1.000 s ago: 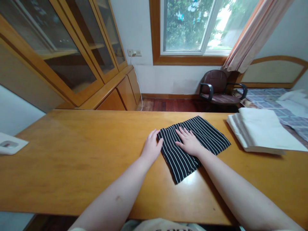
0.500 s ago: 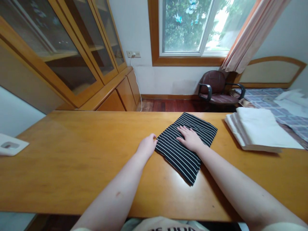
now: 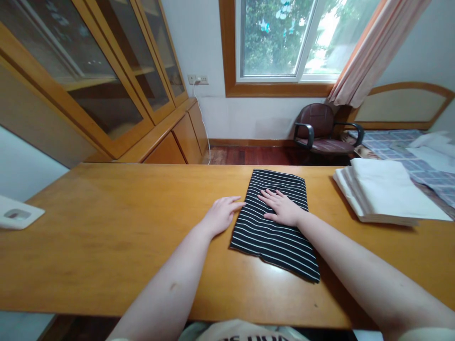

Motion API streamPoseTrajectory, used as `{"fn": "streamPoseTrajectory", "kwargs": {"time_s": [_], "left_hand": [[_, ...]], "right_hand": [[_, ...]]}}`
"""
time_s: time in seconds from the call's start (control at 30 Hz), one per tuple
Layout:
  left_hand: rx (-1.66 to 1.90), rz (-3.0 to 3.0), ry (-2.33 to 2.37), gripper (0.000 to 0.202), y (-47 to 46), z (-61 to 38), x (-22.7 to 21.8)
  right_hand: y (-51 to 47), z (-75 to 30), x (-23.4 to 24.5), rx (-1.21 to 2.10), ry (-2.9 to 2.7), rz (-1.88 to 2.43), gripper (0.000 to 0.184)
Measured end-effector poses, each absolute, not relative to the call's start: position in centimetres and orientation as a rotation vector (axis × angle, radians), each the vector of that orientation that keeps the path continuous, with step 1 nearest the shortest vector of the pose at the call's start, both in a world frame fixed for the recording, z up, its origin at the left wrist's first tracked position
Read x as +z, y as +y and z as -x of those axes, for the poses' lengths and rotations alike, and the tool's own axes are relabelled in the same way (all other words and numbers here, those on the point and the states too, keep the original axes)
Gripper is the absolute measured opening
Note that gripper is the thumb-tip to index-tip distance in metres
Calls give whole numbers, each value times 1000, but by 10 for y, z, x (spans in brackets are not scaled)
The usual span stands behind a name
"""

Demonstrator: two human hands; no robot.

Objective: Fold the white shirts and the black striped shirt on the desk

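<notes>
A folded black cloth with white stripes point(image 3: 273, 246) lies flat on the wooden table point(image 3: 117, 227), its long sides running roughly away from me. My right hand point(image 3: 280, 208) rests palm down on the middle of it, fingers spread. Beside its left edge is my left hand point(image 3: 224, 213), fingers stretched towards the cloth, with the fingertips at the edge. Whether those fingertips touch the fabric I cannot tell. Neither hand grips anything.
A stack of folded white cloths point(image 3: 382, 189) sits on the table to the right. At the far left is a white plastic object point(image 3: 21, 214) with an oval recess. Beyond the table stand a brown armchair point(image 3: 318, 128), a bed point(image 3: 423, 156) and a glass-door cabinet point(image 3: 142, 71).
The striped cloth has turned on the table, its near end swinging right and its far end left. My left hand has uncurled its fingers; my right hand stays on the cloth.
</notes>
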State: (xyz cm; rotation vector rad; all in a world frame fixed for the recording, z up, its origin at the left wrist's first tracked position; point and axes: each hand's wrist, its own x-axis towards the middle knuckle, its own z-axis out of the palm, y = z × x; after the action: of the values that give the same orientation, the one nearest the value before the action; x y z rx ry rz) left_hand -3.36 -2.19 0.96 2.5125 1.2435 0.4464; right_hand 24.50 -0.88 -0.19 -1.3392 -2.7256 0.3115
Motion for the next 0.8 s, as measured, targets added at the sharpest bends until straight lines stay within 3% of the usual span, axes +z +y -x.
{"fn": "streamPoseTrajectory", "kwargs": {"time_s": [0.23, 0.47, 0.6, 0.8], "left_hand": [[298, -2604, 1069, 47, -26, 20, 1], [249, -2476, 1174, 45, -22, 19, -6], [247, -2449, 1169, 48, -24, 19, -5], [244, -2447, 1183, 47, -26, 16, -2]], "right_hand": [[-10, -247, -1, 443, -2669, 1291, 71], [-29, -274, 9, 404, -2037, 1472, 41], [-68, -301, 13, 332, -2205, 1332, 28], [-107, -334, 10, 387, -2472, 1350, 47]]}}
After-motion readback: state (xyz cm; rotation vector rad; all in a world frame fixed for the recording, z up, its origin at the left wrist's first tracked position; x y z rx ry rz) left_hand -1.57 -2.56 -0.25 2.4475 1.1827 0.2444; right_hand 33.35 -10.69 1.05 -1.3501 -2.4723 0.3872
